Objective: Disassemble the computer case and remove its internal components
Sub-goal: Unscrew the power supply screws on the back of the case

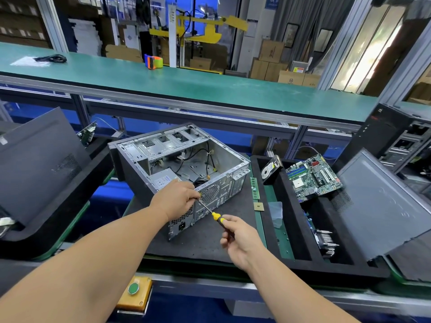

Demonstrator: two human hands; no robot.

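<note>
Right hand (238,238) grips screwdriver (211,212) | left hand (178,198) pinches shaft tip at computer case (182,164) rear | risk: tip slips, screw drops inside.

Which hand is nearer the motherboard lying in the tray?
Right. The right hand holds the screwdriver short of the motherboard; the left hand rests farther away on the computer case.
</note>
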